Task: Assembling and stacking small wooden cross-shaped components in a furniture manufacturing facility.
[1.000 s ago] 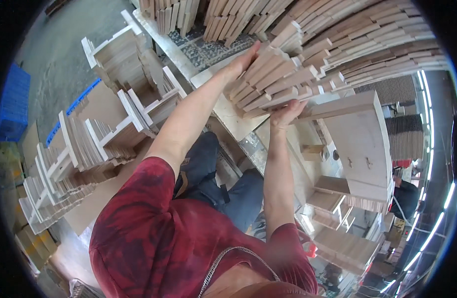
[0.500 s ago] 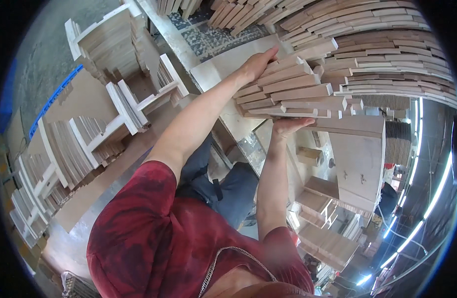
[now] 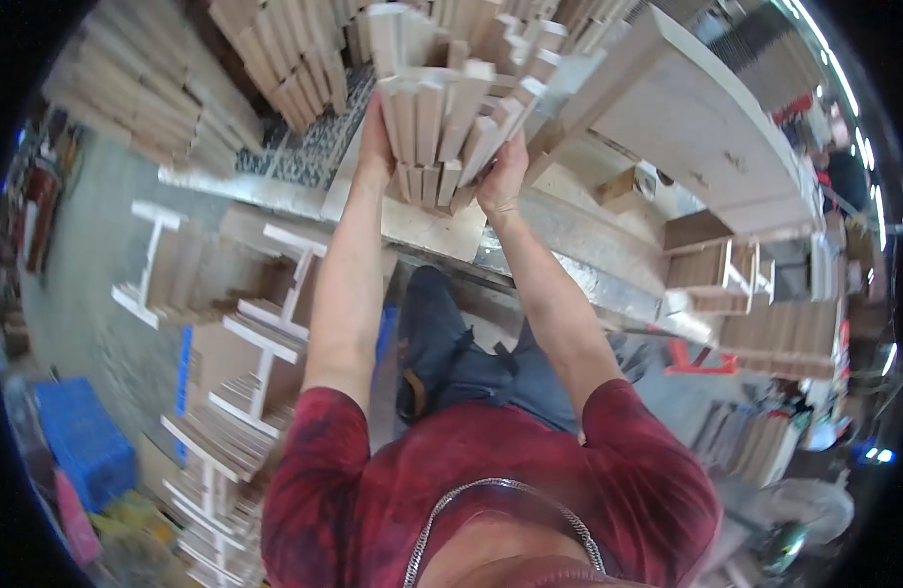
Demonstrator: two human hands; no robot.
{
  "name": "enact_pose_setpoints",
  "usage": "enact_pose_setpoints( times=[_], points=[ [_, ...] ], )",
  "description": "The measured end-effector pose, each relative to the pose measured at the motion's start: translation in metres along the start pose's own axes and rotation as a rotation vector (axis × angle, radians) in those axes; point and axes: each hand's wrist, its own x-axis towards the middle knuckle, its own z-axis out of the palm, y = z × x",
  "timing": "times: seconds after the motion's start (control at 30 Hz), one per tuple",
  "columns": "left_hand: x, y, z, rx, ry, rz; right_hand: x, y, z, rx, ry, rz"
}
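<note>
Wood stacks (image 3: 290,73) crowd a workbench (image 3: 574,263) away from its near edge, a pale panel (image 3: 702,137) stands to the right, and a blue crate (image 3: 84,441) sits on the floor (image 3: 108,304). At that edge, a worker's left hand (image 3: 376,147) and right hand (image 3: 503,178) clasp a bundle of wood strips (image 3: 442,127) from both sides, arms (image 3: 344,284) outstretched.

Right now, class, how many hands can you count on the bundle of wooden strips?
2: the left hand at the left side of the wooden strips, the right hand at their right side. Both are partly hidden.
</note>
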Motion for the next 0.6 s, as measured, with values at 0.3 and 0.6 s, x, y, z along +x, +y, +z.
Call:
enact_pose_setpoints(
  times=[0.3,0.6],
  points=[
    [0.011,-0.019,-0.033,-0.002,-0.169,0.219,-0.002,-0.004,-0.009,-0.329,0.034,-0.147],
    [-0.009,-0.026,-0.018,0.147,-0.154,0.401,-0.023,0.007,-0.016,-0.340,-0.024,-0.181]
  ],
)
